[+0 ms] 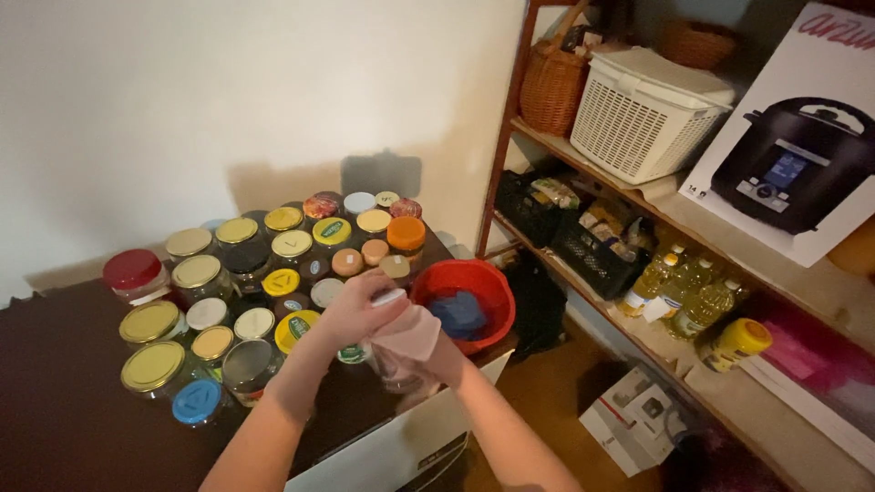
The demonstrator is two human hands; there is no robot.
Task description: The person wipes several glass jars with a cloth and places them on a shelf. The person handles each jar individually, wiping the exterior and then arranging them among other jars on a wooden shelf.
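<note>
My left hand (354, 310) grips the top of a small clear glass jar (387, 369) held over the near edge of the dark table (64, 401). My right hand (437, 357) holds the jar from below and the side, with a pale pink cloth (412, 333) pressed against the glass. Just left of my hands stand several lidded glass jars (264, 264) with yellow, gold, white, orange, red and blue lids. A red plastic bowl (497, 290) with a blue cloth (458, 312) in it sits right beside my hands.
A wooden shelf unit (583, 169) stands to the right with a wicker basket (552, 87), a white plastic hamper (647, 109), black crates, oil bottles (684, 292) and a cooker box (797, 146). A white cardboard box (633, 419) lies on the floor.
</note>
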